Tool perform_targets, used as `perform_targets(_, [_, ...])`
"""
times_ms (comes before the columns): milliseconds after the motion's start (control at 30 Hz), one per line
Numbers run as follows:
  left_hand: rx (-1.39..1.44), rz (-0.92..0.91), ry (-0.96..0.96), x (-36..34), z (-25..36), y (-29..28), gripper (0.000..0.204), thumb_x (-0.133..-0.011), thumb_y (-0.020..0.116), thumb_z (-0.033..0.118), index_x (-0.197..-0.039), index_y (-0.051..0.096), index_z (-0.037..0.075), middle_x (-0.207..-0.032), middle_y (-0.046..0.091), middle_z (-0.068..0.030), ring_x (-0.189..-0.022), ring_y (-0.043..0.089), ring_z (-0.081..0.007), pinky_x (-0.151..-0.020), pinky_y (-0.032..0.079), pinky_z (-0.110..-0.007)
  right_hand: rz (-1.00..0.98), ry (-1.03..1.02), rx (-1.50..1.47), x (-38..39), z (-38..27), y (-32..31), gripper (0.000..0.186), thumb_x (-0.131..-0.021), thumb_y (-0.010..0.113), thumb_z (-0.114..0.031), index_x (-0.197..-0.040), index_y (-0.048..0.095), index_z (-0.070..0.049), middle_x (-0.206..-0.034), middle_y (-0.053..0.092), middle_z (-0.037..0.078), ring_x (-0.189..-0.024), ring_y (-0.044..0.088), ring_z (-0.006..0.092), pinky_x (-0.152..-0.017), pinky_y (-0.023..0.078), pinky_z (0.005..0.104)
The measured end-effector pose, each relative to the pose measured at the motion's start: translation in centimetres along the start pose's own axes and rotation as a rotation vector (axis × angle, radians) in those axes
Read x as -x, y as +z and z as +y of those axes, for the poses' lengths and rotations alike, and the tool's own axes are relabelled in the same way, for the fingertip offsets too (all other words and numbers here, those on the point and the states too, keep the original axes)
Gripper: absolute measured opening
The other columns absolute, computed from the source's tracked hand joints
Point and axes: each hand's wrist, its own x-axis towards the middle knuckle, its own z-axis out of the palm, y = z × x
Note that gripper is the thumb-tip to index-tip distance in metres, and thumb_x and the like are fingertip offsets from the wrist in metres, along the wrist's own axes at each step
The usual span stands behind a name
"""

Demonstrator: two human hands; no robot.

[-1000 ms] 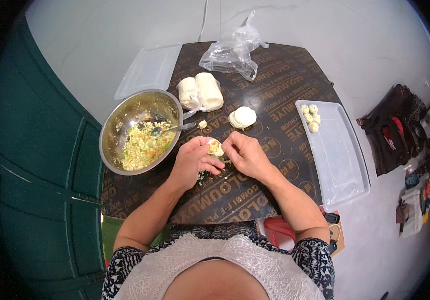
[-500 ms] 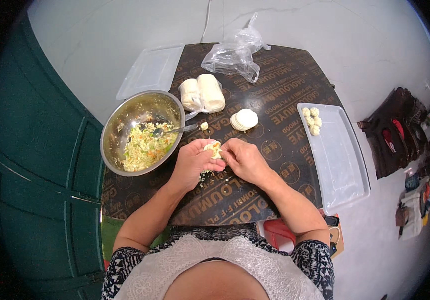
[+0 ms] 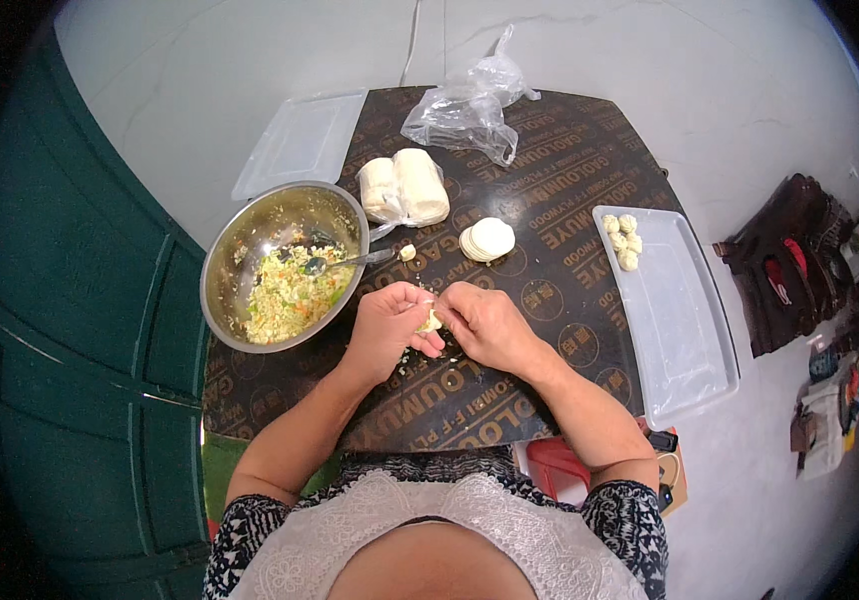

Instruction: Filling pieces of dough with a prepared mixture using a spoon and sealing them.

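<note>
Above the near part of the table, my left hand (image 3: pixel 390 325) and my right hand (image 3: pixel 491 325) meet with fingers pinched around a small filled dumpling (image 3: pixel 433 323). Pale dough shows between the fingertips, and much of the dumpling is hidden by them. A short stack of round dough wrappers (image 3: pixel 488 239) lies beyond my right hand. On the left, a steel bowl (image 3: pixel 218 290) holds chopped vegetable filling (image 3: pixel 295 290), with a spoon (image 3: pixel 365 257) resting in it and its handle over the rim. Scattered filling crumbs lie on the table below my hands.
Two bagged wrapper stacks (image 3: pixel 418 188) stand behind the bowl, near a small dough piece (image 3: pixel 408 253). At right, a clear plastic tray (image 3: pixel 680 345) holds several pleated dumplings (image 3: pixel 628 243). A crumpled plastic bag (image 3: pixel 465 120) and a translucent lid (image 3: pixel 305 140) lie at the far side.
My fingers have closed further over the dumpling, so the orange filling that showed at its top is out of sight. Both hands stay in nearly the same place.
</note>
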Motion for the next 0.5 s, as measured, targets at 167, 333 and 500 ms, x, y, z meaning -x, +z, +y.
perform_targets(167, [-0.140,-0.010,0.068,-0.1,-0.5,-0.3,0.014,-0.091,0.053,0.004,-0.102,0.053,-0.004,-0.085,0.063,-0.0117,-0.060,0.063,-0.0159,-0.049,0.054,-0.026,-0.039,0.160,-0.069,-0.4,-1.0,-0.8,0.013,-0.086,0.060,-0.011,-0.085,0.052,-0.002,-0.078,0.057,0.017,-0.073,0.060,0.0367,-0.062,0.048,0.0427])
perform_targets(333, [-0.147,-0.029,0.120,-0.1,0.0,-0.1,0.017,-0.094,0.048,0.006,-0.107,0.051,-0.005,-0.089,0.063,-0.0109,-0.065,0.063,-0.0150,-0.051,0.054,-0.026,-0.075,0.065,-0.033,-0.3,0.1,-1.1,0.010,-0.086,0.059,-0.009,-0.088,0.053,-0.002,-0.080,0.058,0.017,-0.074,0.061,0.0356,-0.063,0.048,0.0418])
perform_targets(500, [-0.152,-0.017,0.145,-0.2,-0.2,-0.1,0.030,-0.096,0.044,0.013,-0.120,0.049,-0.005,-0.103,0.062,-0.0125,-0.082,0.065,-0.0183,-0.057,0.057,-0.028,0.003,0.127,-0.073,-0.2,0.7,-1.4,0.006,-0.085,0.057,-0.006,-0.087,0.055,-0.001,-0.076,0.059,0.017,-0.069,0.061,0.0343,-0.061,0.047,0.0393])
